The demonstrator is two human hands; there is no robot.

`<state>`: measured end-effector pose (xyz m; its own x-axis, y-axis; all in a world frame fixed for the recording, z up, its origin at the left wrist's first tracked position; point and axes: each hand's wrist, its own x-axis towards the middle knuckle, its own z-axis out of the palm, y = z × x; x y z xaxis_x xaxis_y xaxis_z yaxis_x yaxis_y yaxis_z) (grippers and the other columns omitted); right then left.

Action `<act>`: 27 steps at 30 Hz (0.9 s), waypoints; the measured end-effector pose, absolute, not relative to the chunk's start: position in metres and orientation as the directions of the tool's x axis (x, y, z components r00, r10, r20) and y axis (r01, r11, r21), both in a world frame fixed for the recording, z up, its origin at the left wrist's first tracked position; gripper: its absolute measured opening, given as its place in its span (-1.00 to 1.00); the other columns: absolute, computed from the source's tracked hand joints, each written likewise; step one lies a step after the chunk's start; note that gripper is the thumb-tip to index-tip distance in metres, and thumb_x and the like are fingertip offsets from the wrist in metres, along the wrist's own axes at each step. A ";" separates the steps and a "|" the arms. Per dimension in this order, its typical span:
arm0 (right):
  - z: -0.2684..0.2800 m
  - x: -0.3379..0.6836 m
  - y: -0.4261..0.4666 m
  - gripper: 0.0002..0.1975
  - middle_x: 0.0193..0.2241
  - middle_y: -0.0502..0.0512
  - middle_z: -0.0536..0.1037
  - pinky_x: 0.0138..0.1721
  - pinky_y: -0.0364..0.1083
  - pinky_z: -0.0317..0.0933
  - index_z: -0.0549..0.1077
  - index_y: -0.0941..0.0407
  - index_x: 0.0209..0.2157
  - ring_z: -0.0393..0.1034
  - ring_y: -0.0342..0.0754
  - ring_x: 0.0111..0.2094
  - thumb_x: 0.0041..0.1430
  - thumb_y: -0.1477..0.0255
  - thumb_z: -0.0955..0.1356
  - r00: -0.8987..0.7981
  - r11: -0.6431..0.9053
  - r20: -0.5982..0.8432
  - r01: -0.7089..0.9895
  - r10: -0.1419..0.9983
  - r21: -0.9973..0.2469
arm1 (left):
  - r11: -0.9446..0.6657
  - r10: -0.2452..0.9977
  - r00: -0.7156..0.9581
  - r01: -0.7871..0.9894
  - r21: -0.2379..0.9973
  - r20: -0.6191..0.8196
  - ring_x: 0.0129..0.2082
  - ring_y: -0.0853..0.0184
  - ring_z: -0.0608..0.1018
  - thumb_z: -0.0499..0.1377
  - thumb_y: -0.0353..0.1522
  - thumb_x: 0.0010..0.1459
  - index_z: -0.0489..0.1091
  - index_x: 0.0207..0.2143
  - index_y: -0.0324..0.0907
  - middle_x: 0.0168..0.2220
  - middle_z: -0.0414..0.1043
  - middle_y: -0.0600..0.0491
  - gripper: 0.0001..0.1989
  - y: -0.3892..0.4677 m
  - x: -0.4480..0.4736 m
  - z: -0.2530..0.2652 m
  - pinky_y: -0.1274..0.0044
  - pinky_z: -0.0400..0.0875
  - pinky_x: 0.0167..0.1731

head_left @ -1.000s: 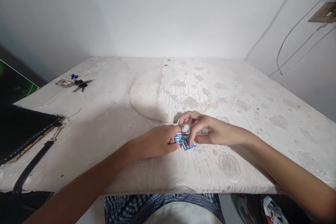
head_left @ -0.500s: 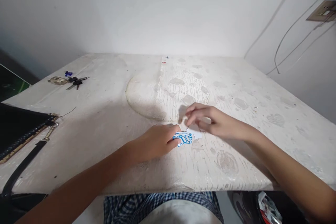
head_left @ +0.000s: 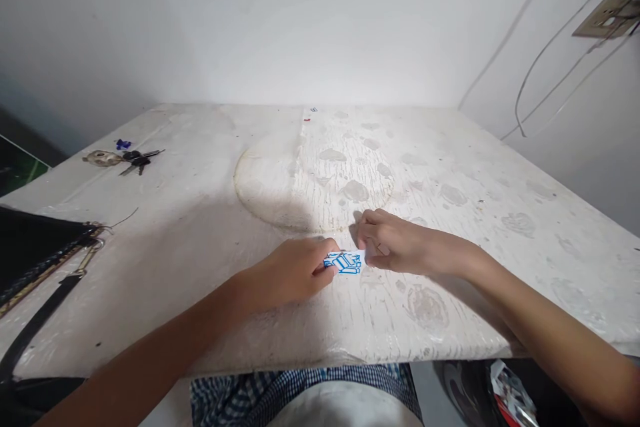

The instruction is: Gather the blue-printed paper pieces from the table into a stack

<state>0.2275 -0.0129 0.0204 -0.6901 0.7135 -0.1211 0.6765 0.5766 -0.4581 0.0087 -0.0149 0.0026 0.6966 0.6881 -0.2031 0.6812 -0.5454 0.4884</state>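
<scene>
Pale and blotched, the desk (head_left: 200,220) spread wide. The left hand (head_left: 297,270) pinched the blue-and-white slips (head_left: 349,263) at its three o'clock; the right hand (head_left: 395,241) curled at their far end, its hold unclear. Too loose a pinch could have let them slide apart.

i can see a small white piece (head_left: 347,263) patterned with blue outlines, held crosswise, one end pinched in the left hand (head_left: 295,271).
</scene>
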 end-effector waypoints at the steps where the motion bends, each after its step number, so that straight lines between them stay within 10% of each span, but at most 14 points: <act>1: 0.020 0.228 -0.013 -0.91 -0.31 0.12 0.29 -0.38 -0.12 0.11 0.31 0.15 -0.41 0.19 -0.02 -0.22 0.02 0.61 0.27 -0.695 0.574 -0.122 0.669 0.709 -0.473 | -0.547 0.686 0.698 0.680 0.488 -0.203 -0.57 0.43 0.29 -0.04 -0.31 0.15 0.20 -0.39 -0.16 -0.53 0.28 0.15 -0.88 -0.015 0.008 0.002 0.53 0.02 -0.58; 8: 0.020 0.228 -0.013 -0.68 -0.32 0.06 0.30 -0.50 -0.17 0.05 0.29 0.16 -0.17 0.18 -0.18 -0.48 -0.03 0.66 0.26 -0.651 0.506 -0.180 0.709 0.738 -0.492 | -0.535 0.686 0.695 0.682 0.498 -0.214 -0.56 0.42 0.29 -0.03 -0.30 0.14 0.17 -0.40 -0.15 -0.52 0.27 0.16 -0.88 -0.013 0.009 0.001 0.54 0.01 -0.58; 27: 0.033 0.232 -0.015 -0.96 -0.49 -0.04 0.39 -0.51 -0.18 0.10 0.36 0.12 -0.37 0.21 -0.19 -0.51 0.15 0.50 0.28 -0.613 0.537 0.105 0.581 0.783 -0.612 | -0.491 0.682 0.694 0.669 0.559 -0.231 -0.52 0.41 0.32 0.02 -0.28 0.11 0.17 -0.41 -0.15 -0.49 0.28 0.15 -0.87 -0.012 0.008 0.003 0.54 0.07 -0.54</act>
